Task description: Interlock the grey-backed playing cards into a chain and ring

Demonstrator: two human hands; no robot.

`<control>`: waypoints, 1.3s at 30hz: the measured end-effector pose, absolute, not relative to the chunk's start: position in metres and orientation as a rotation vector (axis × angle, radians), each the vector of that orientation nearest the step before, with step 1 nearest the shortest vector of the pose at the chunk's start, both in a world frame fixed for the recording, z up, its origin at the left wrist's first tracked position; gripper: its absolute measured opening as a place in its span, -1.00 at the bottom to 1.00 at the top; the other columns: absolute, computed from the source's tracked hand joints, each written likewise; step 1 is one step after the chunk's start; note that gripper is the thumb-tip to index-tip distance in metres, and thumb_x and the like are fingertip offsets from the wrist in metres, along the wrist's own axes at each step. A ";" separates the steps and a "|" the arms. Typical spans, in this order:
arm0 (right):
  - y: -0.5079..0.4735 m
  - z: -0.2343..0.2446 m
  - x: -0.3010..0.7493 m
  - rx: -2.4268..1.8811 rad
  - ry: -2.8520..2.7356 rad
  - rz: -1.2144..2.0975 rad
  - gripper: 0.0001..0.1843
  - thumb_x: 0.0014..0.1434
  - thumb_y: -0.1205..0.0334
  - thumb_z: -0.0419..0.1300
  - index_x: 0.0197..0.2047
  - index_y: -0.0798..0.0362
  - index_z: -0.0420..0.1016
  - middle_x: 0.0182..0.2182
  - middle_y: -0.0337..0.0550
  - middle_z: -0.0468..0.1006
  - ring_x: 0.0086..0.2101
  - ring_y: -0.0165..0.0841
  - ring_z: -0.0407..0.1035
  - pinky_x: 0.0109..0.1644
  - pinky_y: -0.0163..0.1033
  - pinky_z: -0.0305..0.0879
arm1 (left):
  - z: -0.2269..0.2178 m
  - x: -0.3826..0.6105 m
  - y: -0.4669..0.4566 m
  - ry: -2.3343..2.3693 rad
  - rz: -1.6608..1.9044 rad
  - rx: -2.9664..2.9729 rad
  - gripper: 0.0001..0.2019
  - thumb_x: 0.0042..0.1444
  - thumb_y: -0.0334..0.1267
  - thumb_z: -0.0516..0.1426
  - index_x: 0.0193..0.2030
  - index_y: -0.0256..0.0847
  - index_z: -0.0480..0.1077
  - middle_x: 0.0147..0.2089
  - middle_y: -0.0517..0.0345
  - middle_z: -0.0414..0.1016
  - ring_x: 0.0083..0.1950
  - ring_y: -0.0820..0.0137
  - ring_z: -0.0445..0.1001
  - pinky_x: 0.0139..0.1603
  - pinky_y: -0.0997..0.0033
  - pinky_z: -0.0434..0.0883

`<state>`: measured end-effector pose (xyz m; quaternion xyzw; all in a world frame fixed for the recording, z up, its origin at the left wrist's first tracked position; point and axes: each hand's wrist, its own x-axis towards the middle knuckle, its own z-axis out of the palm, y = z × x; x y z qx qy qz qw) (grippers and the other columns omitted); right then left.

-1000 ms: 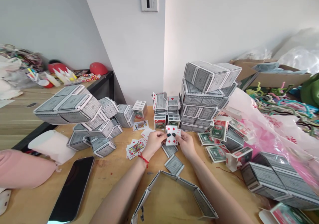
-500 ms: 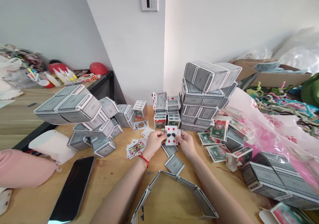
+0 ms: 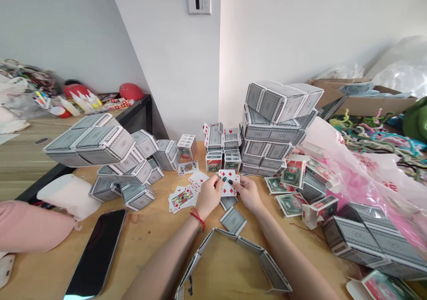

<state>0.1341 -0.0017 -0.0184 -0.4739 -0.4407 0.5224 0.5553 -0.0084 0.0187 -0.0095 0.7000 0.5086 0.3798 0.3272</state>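
Observation:
Between my two hands are playing cards (image 3: 228, 175), faces toward me, with a four of diamonds in front. My left hand (image 3: 211, 195) pinches their left side, thumb across the face. On the right side, my right hand (image 3: 248, 194) grips them the same way. Below lie cards with grey patterned backs (image 3: 233, 220). Several face-up cards (image 3: 183, 198) are spread left of my left hand. Close in front of me stands an angled frame of folded cards (image 3: 247, 243), open in the middle. Card boxes (image 3: 223, 161) are stacked just behind the held cards.
A tall stack of card-covered blocks (image 3: 271, 128) rises at the right, another block structure (image 3: 103, 142) at the left. Printed card boxes (image 3: 292, 204) and a pink plastic bag (image 3: 353, 166) lie to the right. A phone (image 3: 96, 253) and a pink cap (image 3: 33, 226) are at left.
Both hands have shifted slightly while still gripping the cards. My left hand has turned, its wrist moving a little to the right. Objects on the table stay put.

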 end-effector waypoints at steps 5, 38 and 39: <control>-0.001 -0.021 0.132 -1.131 -1.076 1.242 -0.72 -0.10 0.07 0.22 -0.40 0.12 0.39 -0.54 -0.20 0.48 -0.54 -0.39 0.31 -0.45 -0.30 0.25 | -0.005 -0.007 0.014 1.390 0.982 1.930 -0.72 0.14 -0.19 -0.12 -0.56 -0.21 0.05 -0.59 0.29 0.14 -0.55 0.53 0.12 -0.50 0.51 0.03; -0.003 -0.019 0.127 -1.212 -1.116 1.197 -0.71 -0.09 0.02 0.19 -0.47 0.09 0.32 -0.66 -0.30 0.35 -0.66 -0.48 0.16 -0.61 -0.37 0.10 | -0.007 -0.007 0.014 1.460 0.952 1.954 -0.69 0.18 -0.15 -0.18 -0.51 -0.20 0.15 -0.57 0.23 0.24 -0.54 0.49 0.20 -0.51 0.50 0.06; -0.003 -0.019 0.128 -1.203 -1.113 1.214 -0.72 -0.08 0.02 0.19 -0.46 0.09 0.33 -0.66 -0.29 0.36 -0.65 -0.47 0.16 -0.60 -0.36 0.11 | -0.007 -0.007 0.015 1.458 0.962 1.957 -0.70 0.18 -0.15 -0.18 -0.51 -0.20 0.15 -0.57 0.23 0.23 -0.54 0.49 0.19 -0.51 0.50 0.06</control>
